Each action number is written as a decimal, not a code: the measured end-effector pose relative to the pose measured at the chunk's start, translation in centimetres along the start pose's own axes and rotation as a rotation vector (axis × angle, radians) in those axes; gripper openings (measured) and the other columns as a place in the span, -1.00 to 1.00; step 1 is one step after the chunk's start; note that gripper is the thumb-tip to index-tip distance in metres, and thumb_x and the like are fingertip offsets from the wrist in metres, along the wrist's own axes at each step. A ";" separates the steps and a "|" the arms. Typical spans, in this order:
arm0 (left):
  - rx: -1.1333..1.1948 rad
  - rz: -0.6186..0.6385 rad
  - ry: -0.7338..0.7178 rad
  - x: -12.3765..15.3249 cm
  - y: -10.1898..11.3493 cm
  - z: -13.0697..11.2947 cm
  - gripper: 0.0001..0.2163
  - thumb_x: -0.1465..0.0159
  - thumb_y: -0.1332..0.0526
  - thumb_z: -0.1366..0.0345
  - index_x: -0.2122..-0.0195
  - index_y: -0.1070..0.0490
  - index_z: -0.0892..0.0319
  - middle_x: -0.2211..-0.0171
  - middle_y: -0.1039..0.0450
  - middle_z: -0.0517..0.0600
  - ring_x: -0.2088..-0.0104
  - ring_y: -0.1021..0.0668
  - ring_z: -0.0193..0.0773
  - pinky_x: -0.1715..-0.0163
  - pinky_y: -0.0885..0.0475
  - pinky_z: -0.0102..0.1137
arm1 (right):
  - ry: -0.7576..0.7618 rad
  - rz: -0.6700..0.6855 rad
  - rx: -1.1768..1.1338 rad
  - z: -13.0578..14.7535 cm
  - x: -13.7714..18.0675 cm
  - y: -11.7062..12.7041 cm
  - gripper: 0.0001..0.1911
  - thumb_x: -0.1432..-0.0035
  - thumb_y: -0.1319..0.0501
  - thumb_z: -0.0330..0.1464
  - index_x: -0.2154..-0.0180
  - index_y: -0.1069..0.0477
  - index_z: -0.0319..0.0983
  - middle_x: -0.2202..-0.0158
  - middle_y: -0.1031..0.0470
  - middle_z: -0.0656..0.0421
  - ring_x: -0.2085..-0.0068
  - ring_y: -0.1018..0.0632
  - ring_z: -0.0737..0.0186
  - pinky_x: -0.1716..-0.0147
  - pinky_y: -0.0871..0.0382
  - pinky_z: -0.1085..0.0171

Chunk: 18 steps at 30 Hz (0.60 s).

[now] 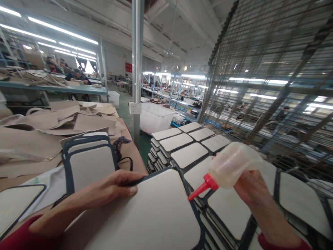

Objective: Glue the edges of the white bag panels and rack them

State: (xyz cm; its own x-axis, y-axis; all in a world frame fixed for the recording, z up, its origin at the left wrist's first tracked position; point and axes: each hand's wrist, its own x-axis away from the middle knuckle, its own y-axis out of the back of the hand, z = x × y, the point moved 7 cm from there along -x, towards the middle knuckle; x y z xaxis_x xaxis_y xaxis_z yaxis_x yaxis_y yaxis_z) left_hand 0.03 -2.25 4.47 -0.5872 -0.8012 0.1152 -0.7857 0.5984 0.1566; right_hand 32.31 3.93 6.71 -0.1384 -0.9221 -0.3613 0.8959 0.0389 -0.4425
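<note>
My left hand [117,185] grips a pale panel with a dark blue border [156,211] by its far edge, thumb on top and fingers underneath. In my right hand [251,187] is a translucent squeeze bottle [231,165], tipped to the left. Its red nozzle [201,187] points down at the panel's right side, the tip at the line where the pale face meets the dark border. What is inside the bottle looks pale and cannot be made out clearly. Beyond my left hand, several similar dark-edged panels [90,165] lean in a stack.
Many bordered panels [188,151] lie in rows and layers on the right, beside a tilted wire mesh rack [255,80]. Beige sheets [33,139] pile up on the left table. A post [136,69] and a white bin [156,118] stand ahead. People [78,76] sit further back.
</note>
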 end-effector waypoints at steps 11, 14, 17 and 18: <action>0.149 -0.063 0.014 0.1 1.2 1.1 -0.57 -0.22 -0.22 0.27 -0.14 -0.33 -0.02 0.04 -0.52 -0.06 0.04 -0.53 -0.03 0.05 -0.41 -0.31 | -0.038 0.052 -0.011 -1.5 1.1 2.0 -0.38 0.38 -0.50 -0.27 0.15 -0.49 -0.16 0.25 -0.61 0.01 0.28 -0.62 -0.04 0.29 -0.53 0.00; 0.185 -0.149 0.004 -0.2 2.5 2.1 -0.56 -0.21 -0.24 0.24 -0.14 -0.34 0.02 0.05 -0.53 -0.01 0.08 -0.56 -0.03 0.10 -0.43 -0.31 | -0.101 0.019 -0.074 -2.7 2.6 2.6 -0.38 0.35 -0.49 -0.29 0.12 -0.49 -0.19 0.22 -0.60 -0.04 0.22 -0.61 -0.06 0.28 -0.53 0.02; 0.214 -0.268 -0.021 -1.1 3.5 3.2 -0.51 -0.17 -0.27 0.19 -0.15 -0.32 0.05 0.09 -0.55 0.02 0.17 -0.59 -0.05 0.19 -0.47 -0.32 | -0.148 -0.176 -0.259 -3.6 4.2 3.1 -0.44 0.21 -0.43 -0.20 0.09 -0.48 -0.19 0.15 -0.58 -0.04 0.19 -0.61 -0.01 0.34 -0.56 0.13; 0.210 -0.322 -0.039 -1.5 3.8 3.4 -0.49 -0.14 -0.30 0.17 -0.14 -0.34 0.07 0.11 -0.56 0.02 0.20 -0.59 -0.07 0.22 -0.48 -0.34 | -0.153 -0.299 -0.338 -4.0 4.7 3.3 -0.50 0.11 -0.38 -0.17 0.09 -0.48 -0.19 0.15 -0.58 -0.02 0.20 -0.61 0.03 0.36 -0.57 0.17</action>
State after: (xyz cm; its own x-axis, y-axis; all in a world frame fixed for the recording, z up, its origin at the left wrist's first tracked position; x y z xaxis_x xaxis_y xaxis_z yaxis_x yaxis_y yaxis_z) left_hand -2.73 1.17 1.51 -0.3081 -0.9498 0.0546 -0.9513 0.3071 -0.0263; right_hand 32.98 1.29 0.29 -0.2832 -0.9569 -0.0636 0.6354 -0.1375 -0.7599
